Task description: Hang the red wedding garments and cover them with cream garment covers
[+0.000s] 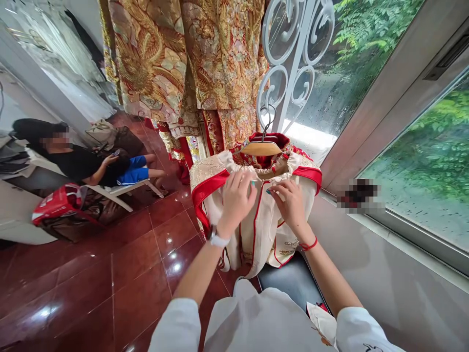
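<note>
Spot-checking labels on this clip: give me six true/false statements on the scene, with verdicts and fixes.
1. The left hand and right hand are at the neckline of the cream garment. True.
2. The hanger is bright blue. False: the hanger is light brown.
3. A red bracelet is on the right arm. True.
4. The watch is on the right arm. False: the watch is on the left arm.
5. Gold-patterned clothes hang beyond the cream garment. True.
6. The other person is standing. False: the other person is seated.
</note>
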The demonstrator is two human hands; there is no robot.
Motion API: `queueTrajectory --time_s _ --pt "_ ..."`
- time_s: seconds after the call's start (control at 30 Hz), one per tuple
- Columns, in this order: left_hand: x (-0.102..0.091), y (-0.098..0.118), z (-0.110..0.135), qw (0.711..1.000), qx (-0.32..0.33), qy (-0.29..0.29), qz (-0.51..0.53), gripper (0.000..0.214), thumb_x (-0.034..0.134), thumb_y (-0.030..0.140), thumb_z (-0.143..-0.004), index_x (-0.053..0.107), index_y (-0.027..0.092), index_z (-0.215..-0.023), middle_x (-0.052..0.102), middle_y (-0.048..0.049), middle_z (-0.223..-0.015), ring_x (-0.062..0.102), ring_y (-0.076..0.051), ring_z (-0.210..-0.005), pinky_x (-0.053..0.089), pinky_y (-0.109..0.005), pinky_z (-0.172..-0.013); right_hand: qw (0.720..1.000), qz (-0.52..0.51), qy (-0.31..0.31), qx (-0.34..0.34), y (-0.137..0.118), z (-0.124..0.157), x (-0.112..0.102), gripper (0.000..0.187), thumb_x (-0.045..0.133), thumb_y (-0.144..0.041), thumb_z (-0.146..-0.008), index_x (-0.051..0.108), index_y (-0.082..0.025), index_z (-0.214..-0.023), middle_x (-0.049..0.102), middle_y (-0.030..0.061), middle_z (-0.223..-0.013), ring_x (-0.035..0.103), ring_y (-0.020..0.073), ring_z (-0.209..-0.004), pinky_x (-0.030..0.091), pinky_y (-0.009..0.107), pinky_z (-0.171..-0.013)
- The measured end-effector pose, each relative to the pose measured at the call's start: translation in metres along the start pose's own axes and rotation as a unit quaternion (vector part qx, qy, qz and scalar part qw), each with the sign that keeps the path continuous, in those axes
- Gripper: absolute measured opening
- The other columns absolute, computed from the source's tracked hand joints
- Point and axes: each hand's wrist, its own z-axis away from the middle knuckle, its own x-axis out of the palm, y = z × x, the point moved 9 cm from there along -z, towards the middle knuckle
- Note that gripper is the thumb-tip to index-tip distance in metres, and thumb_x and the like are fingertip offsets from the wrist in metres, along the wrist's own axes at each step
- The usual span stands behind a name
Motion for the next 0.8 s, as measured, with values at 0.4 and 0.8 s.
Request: queueTrajectory --time_s 0.4,0.8 --pt "0.025 -0.022 -0.003 0.88 -0.162 -0.009 0.447 0.018 0.053 0.04 -0.095 0.056 0.022 -0.096 0.061 0.0015 -0.073 0.059 -0.014 -0.065 0.049 -0.028 -0.069 0.981 -0.071 -0.099 0.151 0.027 0.015 0.054 0.03 0.049 -0.032 -0.097 0.058 -0.018 -0.122 0.068 0.0064 -0.085 0.061 0.0204 -0.066 0.044 0.031 -0.064" --pt "0.094 -0.069 0.097 0.896 -0.318 -0.144 0.274 0.019 0.055 0.02 -0.086 0.055 0.022 -0.106 0.064 -0.0005 -0.079 0.063 -0.015 -0.068 0.049 -0.027 -0.064 0.962 0.084 -0.067 0.251 0.04 -0.01 0.078 0.025 0.052 -0.031 -0.095 0.065 -0.015 -0.08 0.072 0.0143 -0.083 0.064 0.0253 -0.075 0.041 0.033 -0.067"
